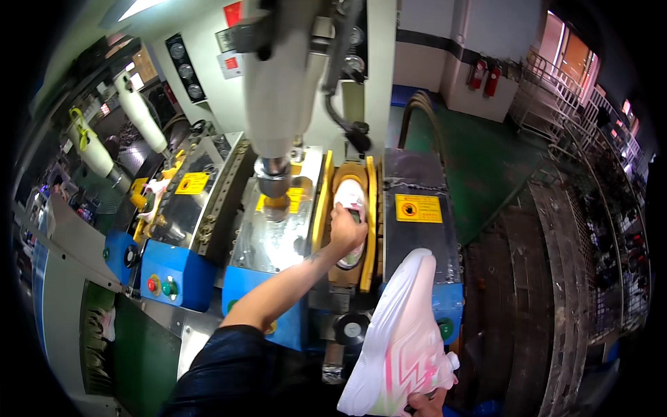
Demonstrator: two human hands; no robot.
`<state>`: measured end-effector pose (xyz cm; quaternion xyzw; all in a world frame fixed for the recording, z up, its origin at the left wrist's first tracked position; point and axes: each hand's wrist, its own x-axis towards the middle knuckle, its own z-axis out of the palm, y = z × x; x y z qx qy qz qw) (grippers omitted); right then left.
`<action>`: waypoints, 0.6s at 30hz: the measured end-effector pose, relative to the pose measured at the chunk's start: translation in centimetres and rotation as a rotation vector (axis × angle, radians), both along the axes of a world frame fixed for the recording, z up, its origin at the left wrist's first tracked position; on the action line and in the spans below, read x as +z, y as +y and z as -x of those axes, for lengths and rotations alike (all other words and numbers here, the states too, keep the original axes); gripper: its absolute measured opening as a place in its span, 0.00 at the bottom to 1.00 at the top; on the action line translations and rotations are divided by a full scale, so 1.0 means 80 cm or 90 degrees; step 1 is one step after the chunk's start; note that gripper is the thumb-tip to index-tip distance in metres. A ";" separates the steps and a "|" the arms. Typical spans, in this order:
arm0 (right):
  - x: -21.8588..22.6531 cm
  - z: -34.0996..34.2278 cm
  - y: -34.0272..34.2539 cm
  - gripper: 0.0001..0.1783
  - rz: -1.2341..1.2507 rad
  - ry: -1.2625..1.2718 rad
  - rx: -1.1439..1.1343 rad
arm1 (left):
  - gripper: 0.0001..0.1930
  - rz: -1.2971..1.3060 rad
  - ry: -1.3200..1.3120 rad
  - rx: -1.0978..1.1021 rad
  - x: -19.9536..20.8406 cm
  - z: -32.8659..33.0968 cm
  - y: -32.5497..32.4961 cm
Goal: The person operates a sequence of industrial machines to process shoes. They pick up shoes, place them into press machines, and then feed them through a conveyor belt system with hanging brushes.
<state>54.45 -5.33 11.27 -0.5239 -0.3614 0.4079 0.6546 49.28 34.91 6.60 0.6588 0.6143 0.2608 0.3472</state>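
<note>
In the middle, a white sneaker with pink and green touches sits in a machine slot, toe pointing away. A yellow side pad stands along its right, and another yellow pad along its left. My left hand reaches in with its fingers closed at the sneaker's opening. At the lower right, a larger-looking white and pink sneaker is held up close, toe upward, sole edge to the left. My right hand grips it near the heel opening; most of that hand is cut off by the lower edge.
A thick white press cylinder hangs over the metal cover left of the slot. Blue control boxes with buttons line the front. Rightward are dark slats, a wire rack with shoes, and wall-mounted fire extinguishers.
</note>
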 end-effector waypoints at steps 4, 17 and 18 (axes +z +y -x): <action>-0.005 -0.017 0.003 0.34 0.101 0.193 -0.032 | 0.41 0.043 0.016 -0.134 -0.014 -0.001 0.031; 0.069 -0.019 0.194 0.33 0.237 0.261 0.010 | 0.27 0.333 -0.624 -0.082 0.184 0.313 -0.247; 0.065 -0.033 0.236 0.28 0.290 0.259 0.059 | 0.28 0.311 -0.630 -0.052 0.178 0.345 -0.285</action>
